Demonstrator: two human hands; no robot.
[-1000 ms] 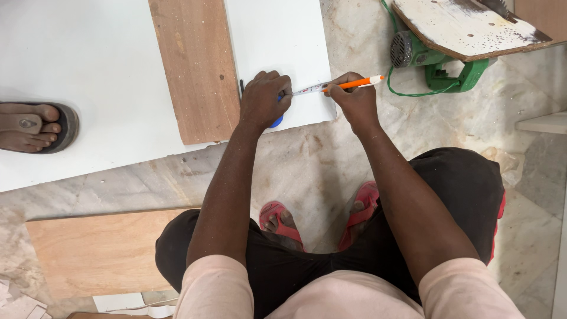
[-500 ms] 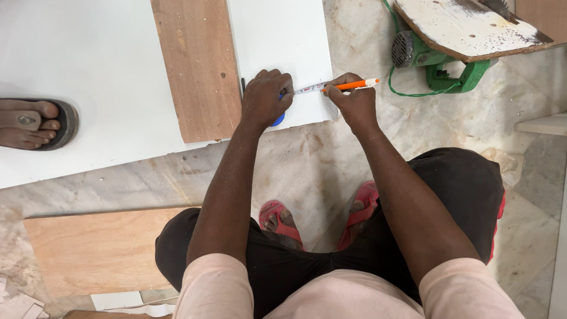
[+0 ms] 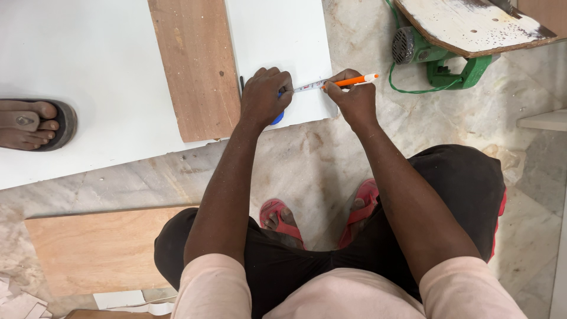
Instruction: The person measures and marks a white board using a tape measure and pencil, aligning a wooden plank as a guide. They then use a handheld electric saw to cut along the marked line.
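My left hand (image 3: 264, 95) presses a blue tape measure (image 3: 277, 117) onto a white board (image 3: 277, 35), its blade (image 3: 308, 87) stretched rightward to the board's edge. An orange pen (image 3: 352, 80) is gripped in my right hand (image 3: 352, 97), with its tip at the end of the blade near the board's right edge. Most of the tape measure's case is hidden under my left hand.
A brown plywood strip (image 3: 195, 65) lies on the white board left of my hands. Another person's sandalled foot (image 3: 32, 123) stands on the board at far left. A green power tool (image 3: 434, 56) sits under a worn plank (image 3: 472, 23) at upper right. Plywood sheet (image 3: 100, 248) lies lower left.
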